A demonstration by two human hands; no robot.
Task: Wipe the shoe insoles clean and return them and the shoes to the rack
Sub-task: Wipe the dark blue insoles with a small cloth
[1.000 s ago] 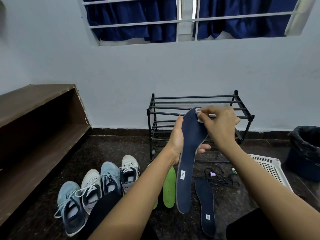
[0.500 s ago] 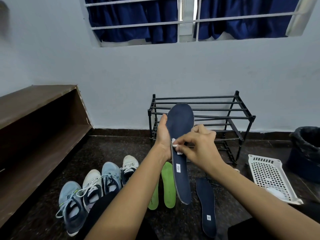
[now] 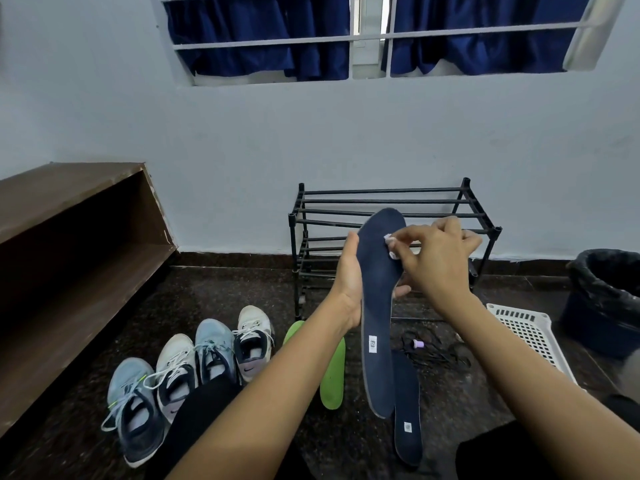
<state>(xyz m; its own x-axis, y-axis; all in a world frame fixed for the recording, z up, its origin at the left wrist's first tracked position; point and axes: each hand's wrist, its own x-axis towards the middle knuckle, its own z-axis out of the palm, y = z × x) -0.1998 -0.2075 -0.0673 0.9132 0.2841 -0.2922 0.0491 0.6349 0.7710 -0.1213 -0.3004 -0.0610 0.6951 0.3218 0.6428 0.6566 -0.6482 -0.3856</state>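
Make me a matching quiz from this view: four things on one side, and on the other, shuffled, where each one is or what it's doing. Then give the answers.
Column one
1. left hand
2. right hand
3. bright green foam insole
4. white perforated plastic basket

Column two
A. lies on the dark stone floor beside the row of laced sneakers
B. pinches a small white wipe
C. sits on the floor next to the dark lined bin
D. grips a navy blue foam insole, holding it upright

Pairs: 1-D, 2-B, 3-A, 4-C
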